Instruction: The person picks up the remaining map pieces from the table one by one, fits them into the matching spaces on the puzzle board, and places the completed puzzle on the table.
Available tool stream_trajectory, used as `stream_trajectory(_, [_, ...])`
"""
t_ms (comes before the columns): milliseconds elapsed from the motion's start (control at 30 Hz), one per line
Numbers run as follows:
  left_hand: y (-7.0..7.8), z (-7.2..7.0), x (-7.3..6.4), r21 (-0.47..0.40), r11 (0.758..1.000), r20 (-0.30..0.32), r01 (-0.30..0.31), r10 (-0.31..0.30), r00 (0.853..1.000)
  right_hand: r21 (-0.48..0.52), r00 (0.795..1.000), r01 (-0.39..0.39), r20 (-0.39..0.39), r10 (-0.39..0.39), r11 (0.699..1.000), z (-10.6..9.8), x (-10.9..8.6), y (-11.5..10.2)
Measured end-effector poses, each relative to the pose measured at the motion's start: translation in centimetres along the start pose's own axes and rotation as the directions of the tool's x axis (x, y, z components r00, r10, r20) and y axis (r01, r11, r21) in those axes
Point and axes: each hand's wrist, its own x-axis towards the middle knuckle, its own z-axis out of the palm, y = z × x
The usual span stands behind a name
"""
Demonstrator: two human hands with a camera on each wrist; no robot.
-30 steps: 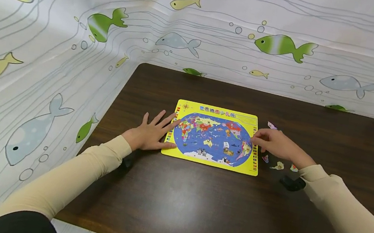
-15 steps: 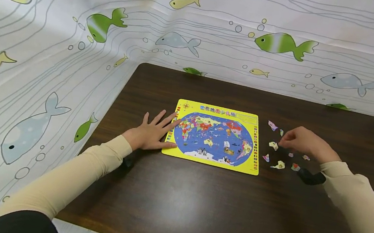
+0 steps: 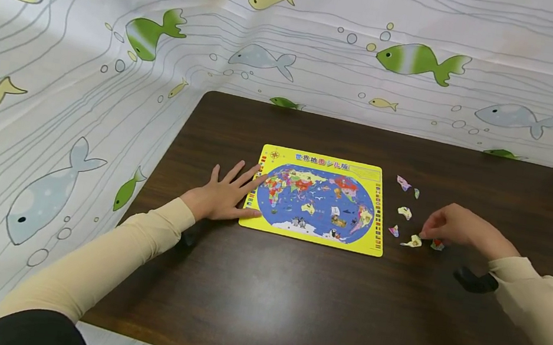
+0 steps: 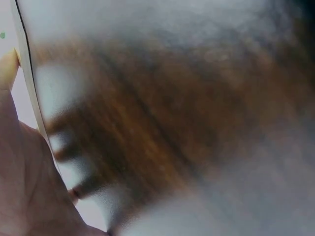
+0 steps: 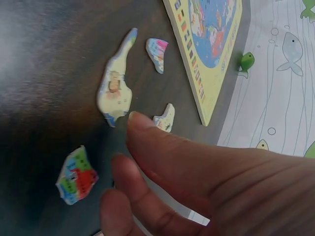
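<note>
A yellow-bordered world map puzzle board [image 3: 322,203] lies on the dark table. My left hand [image 3: 221,197] rests with spread fingers on the board's left edge and the table beside it. My right hand [image 3: 453,224] is over loose puzzle pieces to the board's right. In the right wrist view its thumb tip is right at the end of a long cream piece [image 5: 115,93], and thumb and fingers are apart with nothing seen between them. A red-and-green piece [image 5: 78,176] lies close by the fingers. A small pink-and-blue piece [image 5: 158,53] lies nearer the board.
Farther back lie a cream piece [image 3: 404,213], a pink-purple piece [image 3: 403,182] and a small green piece [image 3: 416,193]. A dark object [image 3: 475,281] shows under the right wrist. A fish-patterned sheet [image 3: 326,55] hangs behind the brown table [image 3: 257,301] and along its left side.
My right hand has moved from the board's right edge out to the right, then nearer to me among the loose pieces, uncovering several of them. The left hand has stayed put.
</note>
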Motion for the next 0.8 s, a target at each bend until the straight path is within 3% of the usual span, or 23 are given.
stream_trajectory(300, [0.0, 0.1, 0.2, 0.004, 1.000, 0.008, 0.006, -0.006, 1.000, 0.018, 0.998, 0.003, -0.062, -0.001, 1.000, 1.3, -0.8, 0.5])
stream_trajectory(567, [-0.1, 0.0, 0.1, -0.006, 1.000, 0.014, 0.010, -0.010, 1.000, -0.028, 0.989, -0.007, -0.147, 0.003, 1.000, 2.2, -0.9, 0.4])
stream_trajectory(800, [-0.2, 0.0, 0.0, -0.014, 1.000, 0.010, 0.001, -0.001, 1.000, -0.011, 0.981, -0.045, -0.190, 0.043, 0.999, 2.7, -0.8, 0.5])
